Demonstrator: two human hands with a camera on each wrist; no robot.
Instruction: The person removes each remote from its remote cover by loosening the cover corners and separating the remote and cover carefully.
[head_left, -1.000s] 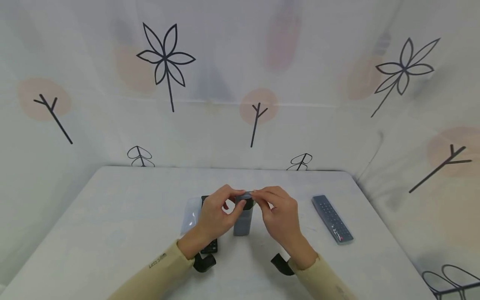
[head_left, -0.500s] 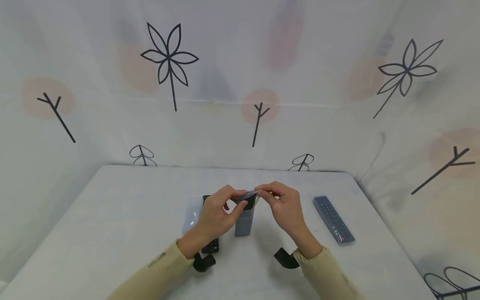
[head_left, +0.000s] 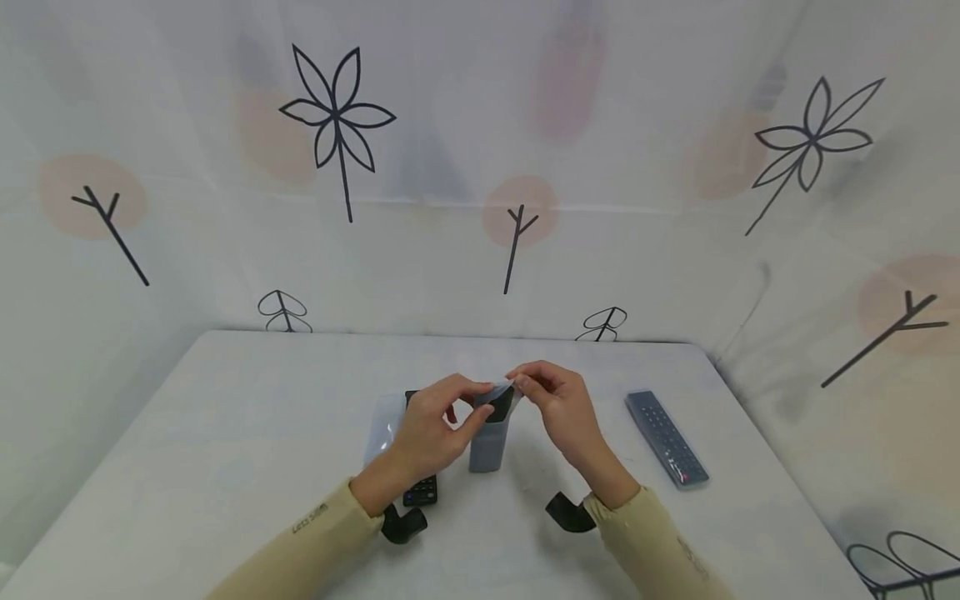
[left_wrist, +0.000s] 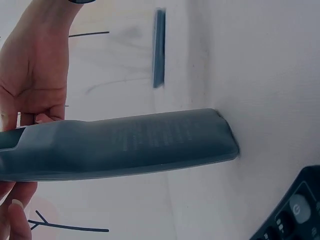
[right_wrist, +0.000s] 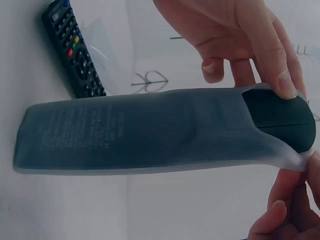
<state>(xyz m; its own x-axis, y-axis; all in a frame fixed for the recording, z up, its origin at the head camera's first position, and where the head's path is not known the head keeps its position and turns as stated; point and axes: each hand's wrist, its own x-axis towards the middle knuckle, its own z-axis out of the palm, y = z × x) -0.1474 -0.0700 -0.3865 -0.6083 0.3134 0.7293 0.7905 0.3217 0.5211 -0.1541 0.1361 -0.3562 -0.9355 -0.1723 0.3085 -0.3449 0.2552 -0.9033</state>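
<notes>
A black remote in a translucent grey silicone cover [head_left: 487, 437] stands on its end on the white table [head_left: 225, 433], and both hands hold its top. My left hand [head_left: 467, 402] grips the upper part from the left. My right hand [head_left: 521, 385] pinches the cover's loose rim at the top. In the right wrist view the covered remote [right_wrist: 145, 130] shows its bare black end [right_wrist: 280, 117] sticking out of the cover, with the rim [right_wrist: 301, 161] stretched by my right fingertips [right_wrist: 292, 192]. The left wrist view shows the covered remote [left_wrist: 130, 145] with its lower end touching the table.
A second black remote [head_left: 420, 490] with coloured buttons [right_wrist: 72, 47] lies under my left wrist, beside a clear plastic bag [head_left: 381, 429]. Another covered grey remote [head_left: 666, 437] lies to the right. A patterned white curtain [head_left: 480, 167] surrounds the table on three sides.
My right hand has drawn slightly up and in towards the remote's top, pulling the cover's rim. The left hand and the upright remote have stayed almost still.
</notes>
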